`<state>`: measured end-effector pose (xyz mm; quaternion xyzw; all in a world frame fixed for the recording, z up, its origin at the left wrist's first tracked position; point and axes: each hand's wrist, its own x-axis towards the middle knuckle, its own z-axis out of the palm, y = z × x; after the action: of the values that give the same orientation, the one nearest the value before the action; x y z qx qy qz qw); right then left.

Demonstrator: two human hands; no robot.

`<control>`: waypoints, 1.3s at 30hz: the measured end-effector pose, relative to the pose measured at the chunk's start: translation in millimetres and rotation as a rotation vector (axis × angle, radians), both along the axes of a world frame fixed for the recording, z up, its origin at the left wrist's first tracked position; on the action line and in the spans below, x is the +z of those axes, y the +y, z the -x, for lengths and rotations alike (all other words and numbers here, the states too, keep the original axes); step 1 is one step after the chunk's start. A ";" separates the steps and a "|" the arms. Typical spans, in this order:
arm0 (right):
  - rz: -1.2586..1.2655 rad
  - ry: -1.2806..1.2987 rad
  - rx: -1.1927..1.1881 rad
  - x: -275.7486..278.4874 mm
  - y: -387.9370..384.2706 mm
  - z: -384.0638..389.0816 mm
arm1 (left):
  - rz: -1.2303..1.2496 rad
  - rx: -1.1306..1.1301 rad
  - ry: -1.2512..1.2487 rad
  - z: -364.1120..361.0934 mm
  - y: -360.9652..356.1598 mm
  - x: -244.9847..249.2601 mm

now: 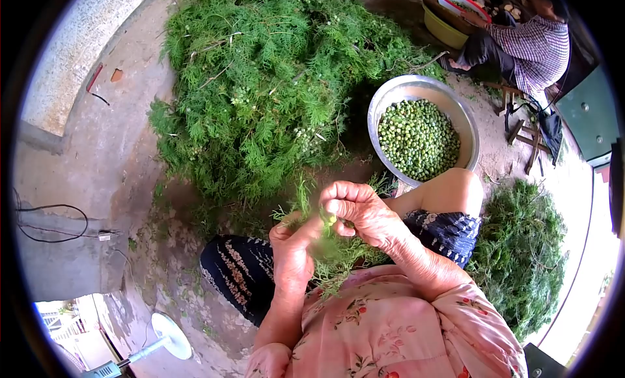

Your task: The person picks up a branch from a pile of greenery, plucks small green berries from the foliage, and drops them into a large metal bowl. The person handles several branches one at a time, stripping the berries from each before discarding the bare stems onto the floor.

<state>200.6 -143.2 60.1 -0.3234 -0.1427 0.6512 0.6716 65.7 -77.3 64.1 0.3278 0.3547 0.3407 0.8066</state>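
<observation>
Bare concrete floor [120, 137] down the left side of the head view, open apart from a black cable [86, 225] near the left edge and a fan [172, 337] at lower left. Large heap of branches [254, 91] across the upper middle, in the way ahead; smaller heap [521, 254] at right. Near the right knee [459, 189], metal basin [467, 150] of green berries [418, 134]. Another person [534, 49] at upper right. At centre, left hand [291, 257] with fingers pinched on a leafy sprig [302, 199]; right hand [370, 220] with fingers narrow on a green bit [333, 218].
</observation>
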 end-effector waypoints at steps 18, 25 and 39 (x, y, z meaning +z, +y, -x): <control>-0.089 -0.137 -0.075 -10.0 -3.8 5.0 | 0.095 -0.087 -0.120 0.0 6.3 -20.2; -0.038 -0.008 -0.066 -6.2 -5.4 5.4 | 0.069 -0.098 -0.100 -4.3 2.1 -2.9; 0.203 0.365 -0.784 -52.0 -20.0 -105.6 | 0.203 -0.115 -0.346 2.9 25.6 -27.6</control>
<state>306.2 -163.2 8.1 -0.2970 0.1764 0.4045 0.8468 62.8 -51.7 36.5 0.2010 0.2240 0.3081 0.9025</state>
